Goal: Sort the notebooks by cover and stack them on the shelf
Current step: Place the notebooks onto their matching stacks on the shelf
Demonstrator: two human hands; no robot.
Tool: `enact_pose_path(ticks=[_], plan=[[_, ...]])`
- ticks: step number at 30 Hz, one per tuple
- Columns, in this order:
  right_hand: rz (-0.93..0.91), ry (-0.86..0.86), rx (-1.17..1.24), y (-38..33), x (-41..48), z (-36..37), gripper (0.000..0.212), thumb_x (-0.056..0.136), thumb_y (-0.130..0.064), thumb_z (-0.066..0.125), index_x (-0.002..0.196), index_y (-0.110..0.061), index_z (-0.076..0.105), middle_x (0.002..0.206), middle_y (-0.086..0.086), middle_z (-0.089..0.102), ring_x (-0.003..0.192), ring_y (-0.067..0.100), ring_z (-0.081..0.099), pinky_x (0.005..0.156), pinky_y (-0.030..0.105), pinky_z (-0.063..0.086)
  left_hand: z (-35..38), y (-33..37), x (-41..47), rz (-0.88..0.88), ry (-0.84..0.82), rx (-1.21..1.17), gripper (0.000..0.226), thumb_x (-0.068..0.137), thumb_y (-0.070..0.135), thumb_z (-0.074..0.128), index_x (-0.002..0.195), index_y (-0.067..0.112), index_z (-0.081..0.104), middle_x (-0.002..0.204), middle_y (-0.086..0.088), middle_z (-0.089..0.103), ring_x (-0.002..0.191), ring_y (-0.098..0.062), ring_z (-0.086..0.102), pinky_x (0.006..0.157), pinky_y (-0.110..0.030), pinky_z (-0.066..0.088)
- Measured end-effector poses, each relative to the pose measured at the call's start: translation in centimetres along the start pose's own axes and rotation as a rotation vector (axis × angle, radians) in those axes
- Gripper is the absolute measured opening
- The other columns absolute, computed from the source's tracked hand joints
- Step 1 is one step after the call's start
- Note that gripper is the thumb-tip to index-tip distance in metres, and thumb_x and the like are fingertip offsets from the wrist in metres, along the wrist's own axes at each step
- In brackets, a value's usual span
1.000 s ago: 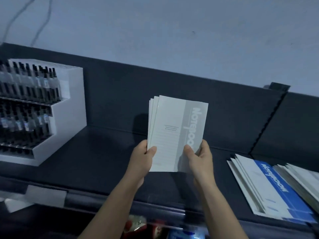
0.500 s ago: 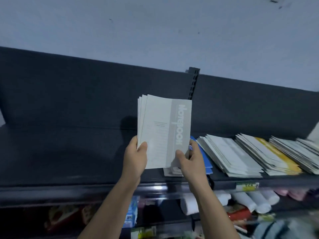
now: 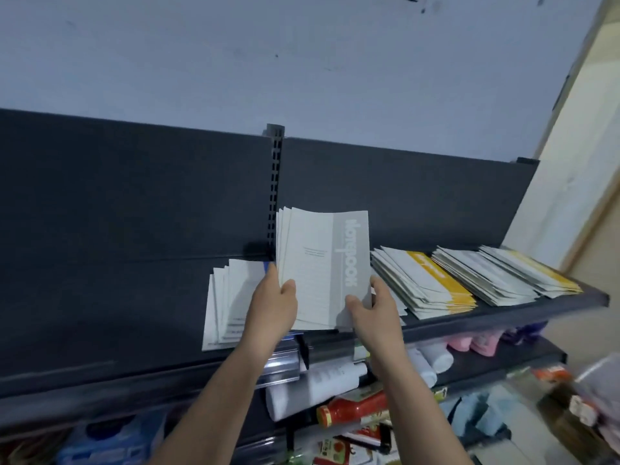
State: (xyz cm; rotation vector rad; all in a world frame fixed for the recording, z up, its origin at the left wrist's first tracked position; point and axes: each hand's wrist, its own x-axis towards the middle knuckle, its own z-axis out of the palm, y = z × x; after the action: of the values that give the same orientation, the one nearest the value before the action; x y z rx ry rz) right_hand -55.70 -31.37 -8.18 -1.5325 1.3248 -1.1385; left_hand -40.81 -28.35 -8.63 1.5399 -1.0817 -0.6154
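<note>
A dark store shelf [image 3: 134, 297] ran below a pale wall. Yellow-banded stacks [image 3: 426, 283] lay sorted at three o'clock and a fanned pile [image 3: 228, 303] at nine. The left grip [image 3: 273, 303] and right grip [image 3: 375, 310] pinched the grey-banded notebooks [image 3: 318, 270] upright between these, unstacked. Compared with half a second earlier, the fanned pile had come into view.

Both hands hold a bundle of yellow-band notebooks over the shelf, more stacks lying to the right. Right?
Not quite. The head view shows the held notebooks carry a grey band, not yellow. The left hand and right hand both grip them over the shelf, and more stacks lie to the right.
</note>
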Motion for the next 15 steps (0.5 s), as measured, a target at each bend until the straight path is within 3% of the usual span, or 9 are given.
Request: enact_pose_path(ticks=[5,10,15], plan=[[0.023,0.042,-0.072,0.8,3.3,-2.5,0.039,0.092,-0.019,0.055,0.13,-0.024,0.049,0.124,-0.003,0.061,0.112,0.021,0.059,0.093,0.047,0.051,4.2,0.2,2.9,-0.01,-0.032,0.121,0.057,0.101,0.022,0.033,0.154,0.024,0.013,0.153,0.002,0.035,0.131,-0.022,0.044,0.105,-0.036,0.041],[0.052,0.069,-0.224,2.0,6.5,-4.3,0.016,0.09,-0.016,0.054,0.107,-0.019,0.054,0.107,0.0,0.065,0.097,0.023,0.061,0.081,0.039,0.052,7.1,0.6,5.0,0.008,-0.081,0.305,0.057,0.101,0.024,0.037,0.153,0.017,0.016,0.151,-0.004,0.039,0.129,-0.025,0.046,0.1,-0.035,0.042],[0.051,-0.011,-0.416,2.7,9.1,-5.1,0.028,0.091,-0.017,0.049,0.119,-0.012,0.051,0.114,0.009,0.063,0.102,0.03,0.059,0.081,0.035,0.049,8.9,0.3,6.2,-0.015,-0.104,0.525,0.053,0.099,0.03,0.042,0.147,0.011,0.03,0.122,-0.002,0.061,0.097,-0.019,0.058,0.079,-0.032,0.047]])
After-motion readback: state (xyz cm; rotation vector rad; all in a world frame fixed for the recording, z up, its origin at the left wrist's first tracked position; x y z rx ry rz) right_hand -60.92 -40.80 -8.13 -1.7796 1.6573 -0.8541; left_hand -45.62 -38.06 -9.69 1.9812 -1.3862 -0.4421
